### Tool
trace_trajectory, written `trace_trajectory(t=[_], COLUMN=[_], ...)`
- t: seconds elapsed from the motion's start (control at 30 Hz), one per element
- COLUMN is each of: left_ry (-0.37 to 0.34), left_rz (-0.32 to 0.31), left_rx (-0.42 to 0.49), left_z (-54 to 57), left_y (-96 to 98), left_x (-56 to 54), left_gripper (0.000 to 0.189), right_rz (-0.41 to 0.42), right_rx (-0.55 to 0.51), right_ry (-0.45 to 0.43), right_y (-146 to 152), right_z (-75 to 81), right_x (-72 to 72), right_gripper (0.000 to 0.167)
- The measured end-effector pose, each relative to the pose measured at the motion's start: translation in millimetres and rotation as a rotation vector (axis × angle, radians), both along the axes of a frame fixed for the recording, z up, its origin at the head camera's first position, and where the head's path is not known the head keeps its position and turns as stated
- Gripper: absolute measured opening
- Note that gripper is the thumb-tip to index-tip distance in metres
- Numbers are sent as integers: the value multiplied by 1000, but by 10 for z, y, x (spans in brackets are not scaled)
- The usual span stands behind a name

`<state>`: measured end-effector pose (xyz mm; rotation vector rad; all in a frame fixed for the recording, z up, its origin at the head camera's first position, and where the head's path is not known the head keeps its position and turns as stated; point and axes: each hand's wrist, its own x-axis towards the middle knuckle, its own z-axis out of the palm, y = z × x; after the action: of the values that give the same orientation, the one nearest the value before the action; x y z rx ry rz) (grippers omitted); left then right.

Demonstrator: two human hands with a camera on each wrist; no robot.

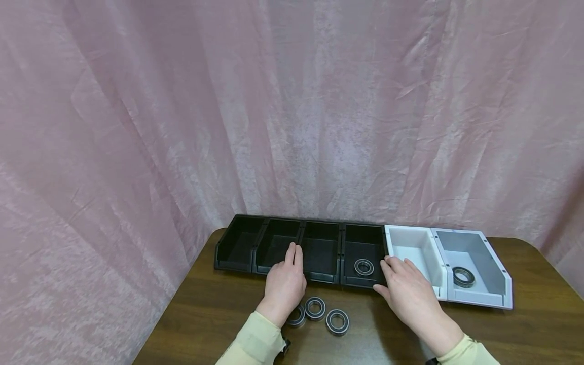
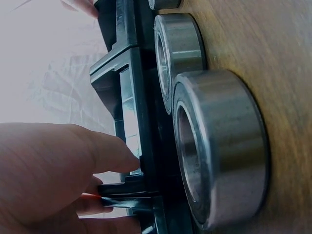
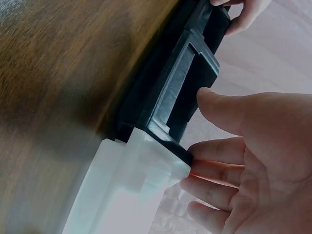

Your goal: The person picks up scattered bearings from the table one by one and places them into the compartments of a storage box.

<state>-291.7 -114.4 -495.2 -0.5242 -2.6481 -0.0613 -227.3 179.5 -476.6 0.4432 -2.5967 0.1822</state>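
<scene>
My left hand (image 1: 285,284) reaches over the front of the black bins (image 1: 321,256), two straight fingers at the divider between the second and third; in the left wrist view the thumb lies at a front lip. My right hand (image 1: 408,291) rests where the fourth black bin meets the white bin (image 1: 412,248), its thumb near the black bin's front lip. One ball bearing (image 1: 363,274) lies in the fourth black bin. Three more bearings are on the table: one (image 1: 337,332) nearest the right hand, a second (image 1: 315,318) beside it, and a third (image 1: 298,323) partly behind the left wrist.
A light grey bin (image 1: 502,274) with a dark ring-shaped bearing (image 1: 463,285) ends the row on the right. The wooden table (image 1: 191,314) extends in front of the bins. Behind them hangs a pink curtain (image 1: 319,126).
</scene>
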Motion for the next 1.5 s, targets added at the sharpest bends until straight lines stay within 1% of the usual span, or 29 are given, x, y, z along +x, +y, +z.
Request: trace_trajectory(t=[0.27, 0.53, 0.73, 0.87, 1.07, 1.17, 1.27, 1.33, 1.4, 1.5], left_ry=[-3, 6, 5, -13, -47, -92, -154, -175, -176, -153], left_rz=[-4, 0, 3, 4, -15, -20, -6, 5, 7, -7], left_rx=[16, -1, -2, 7, 26, 43, 66, 68, 63, 45], left_z=[11, 10, 11, 3, 13, 45, 67, 66, 67, 84], left_y=[11, 5, 5, 0, -13, -26, -36, -41, -41, -34], left_x=[21, 6, 16, 24, 6, -2, -3, 3, 13, 36], left_gripper=[68, 69, 70, 71, 71, 72, 74, 76, 77, 78], right_rz=[3, 4, 16, 20, 10, 3, 4, 6, 8, 10], right_rx=[-8, -22, -43, -49, -59, -65, -68, -70, -72, -84], right_ry=[-2, 5, 14, 7, -20, -26, -23, -24, -27, -26], right_y=[6, 11, 31, 36, 41, 41, 46, 51, 57, 66], right_z=[-11, -31, -20, -19, -13, -12, -22, -27, -32, -24], right_x=[-3, -7, -7, -16, -5, -2, -8, -9, -13, -13], right_gripper=[61, 61, 60, 59, 59, 59, 59, 59, 59, 59])
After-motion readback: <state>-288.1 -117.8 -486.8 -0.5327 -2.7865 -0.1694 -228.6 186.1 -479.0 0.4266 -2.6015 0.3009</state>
